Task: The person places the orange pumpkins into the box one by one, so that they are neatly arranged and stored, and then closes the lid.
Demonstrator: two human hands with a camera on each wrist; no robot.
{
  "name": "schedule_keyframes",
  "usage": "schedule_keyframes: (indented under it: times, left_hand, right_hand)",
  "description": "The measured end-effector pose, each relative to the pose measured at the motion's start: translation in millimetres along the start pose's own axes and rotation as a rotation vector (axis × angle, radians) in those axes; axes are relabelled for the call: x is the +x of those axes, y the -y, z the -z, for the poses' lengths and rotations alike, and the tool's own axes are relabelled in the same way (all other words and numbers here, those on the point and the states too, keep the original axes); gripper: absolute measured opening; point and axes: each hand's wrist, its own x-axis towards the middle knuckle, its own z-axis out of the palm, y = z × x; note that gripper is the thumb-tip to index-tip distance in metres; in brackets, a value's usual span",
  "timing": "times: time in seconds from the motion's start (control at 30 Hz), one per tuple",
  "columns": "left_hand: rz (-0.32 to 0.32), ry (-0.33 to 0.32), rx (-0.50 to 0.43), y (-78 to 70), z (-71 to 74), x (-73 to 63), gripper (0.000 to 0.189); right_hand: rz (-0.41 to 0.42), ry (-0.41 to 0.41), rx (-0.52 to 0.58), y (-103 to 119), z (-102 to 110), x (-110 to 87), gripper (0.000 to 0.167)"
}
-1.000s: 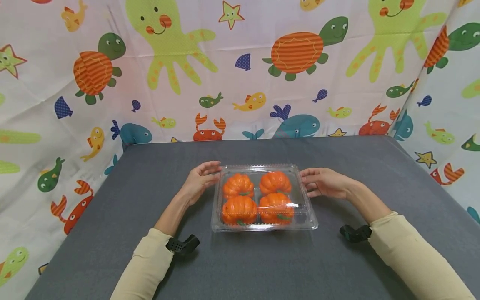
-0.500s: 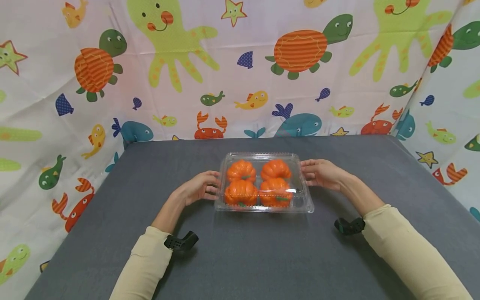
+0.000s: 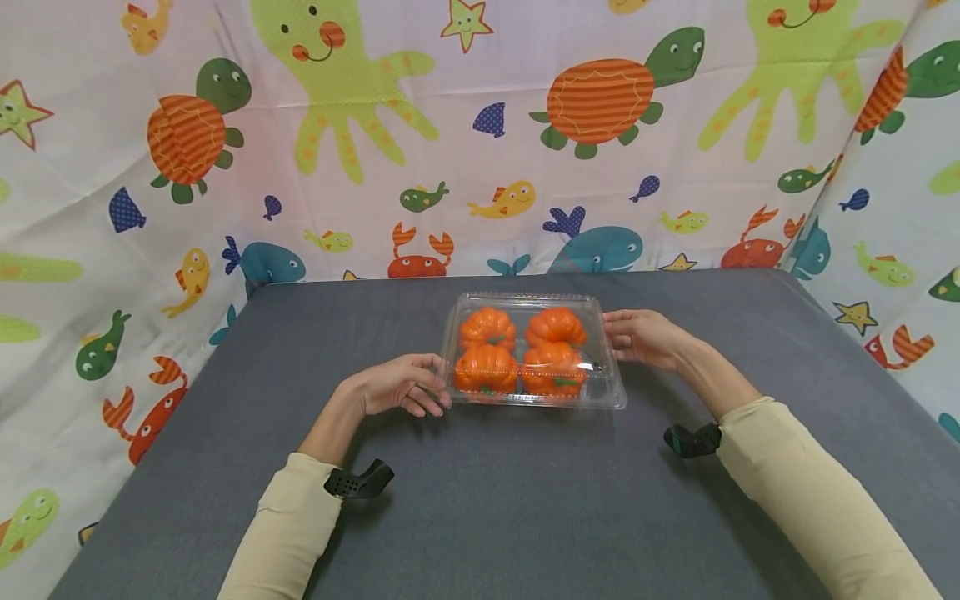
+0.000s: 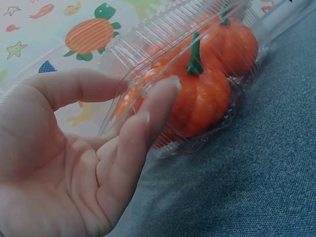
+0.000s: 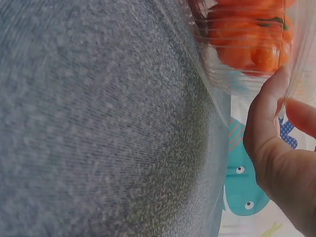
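A clear plastic clamshell container with several small orange pumpkins inside sits toward the back of the grey table. Green stems show through its ribbed wall in the left wrist view. At the container's right side, my right hand pinches the rim between thumb and fingers. My left hand is at the near left corner, its fingers loosely bent and spread. In the left wrist view, its thumb tip meets the rim while the fingertips overlap the container's side.
The grey cloth-covered table reaches back to a white curtain printed with sea animals. A black wrist device sits at the left cuff, and another black device at the right cuff.
The container has slid away from the body and slightly right. My right hand has moved back with it; my left hand has shifted from the container's left side toward its near corner, fingers looser.
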Motion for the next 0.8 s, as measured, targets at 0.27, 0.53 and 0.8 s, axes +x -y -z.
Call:
schedule_keyframes:
  times: [0.27,0.53,0.8]
  left_hand:
    - [-0.018,-0.031,-0.137,1.5,-1.0,2.2,0.015]
    - [-0.006,-0.029,-0.175,1.7,-2.7,0.8,0.012]
    - [-0.004,0.046,-0.16,5.0,-2.5,1.0,0.009]
  right_hand:
    - [0.001,-0.029,-0.113,-1.8,-6.5,-14.5,0.054]
    - [-0.052,0.1,-0.027,-4.7,-13.7,-46.2,0.055]
    - [-0.106,0.22,0.101,-18.0,-12.5,-66.8,0.053]
